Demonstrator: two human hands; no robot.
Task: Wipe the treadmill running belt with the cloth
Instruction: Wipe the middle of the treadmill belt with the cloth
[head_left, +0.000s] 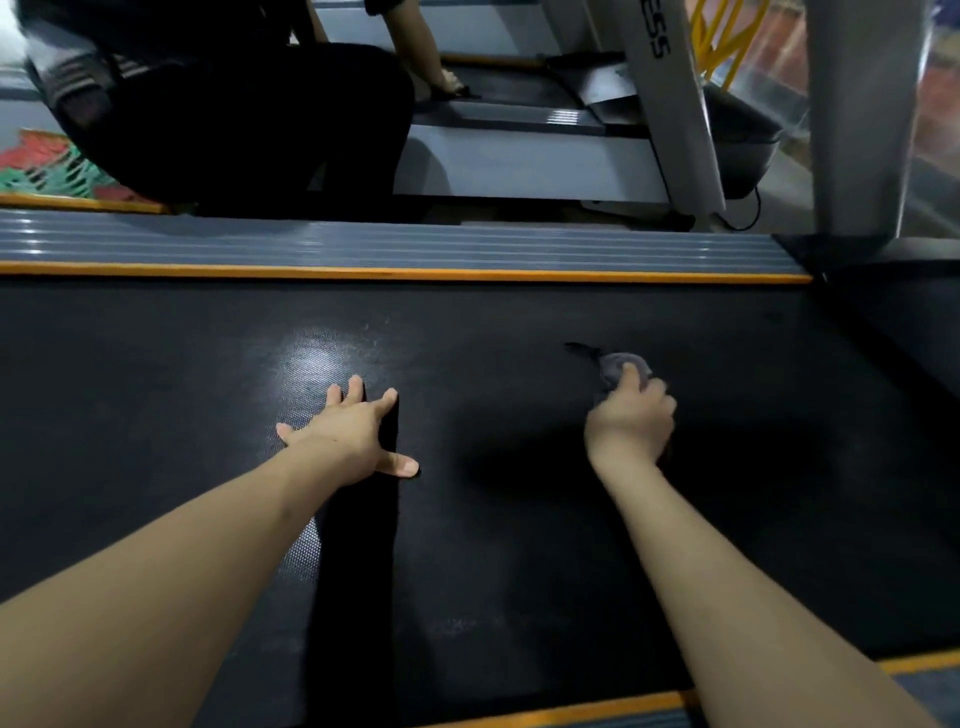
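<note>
The black textured running belt (493, 545) fills the middle of the view, running left to right. My left hand (353, 431) lies flat on it with fingers spread, left of centre. My right hand (631, 421) grips a small dark grey cloth (613, 366), bunched under the fingers and pressed on the belt right of centre. A thin tail of the cloth sticks out to the upper left. A pale sheen shows on the belt just beyond my left hand.
A grey ribbed side rail (395, 247) with an orange strip borders the belt's far side. Beyond it a person in dark clothes (234, 104) crouches at a second treadmill (545, 156). A grey upright post (857, 114) rises at the right. Another orange strip edges the near side.
</note>
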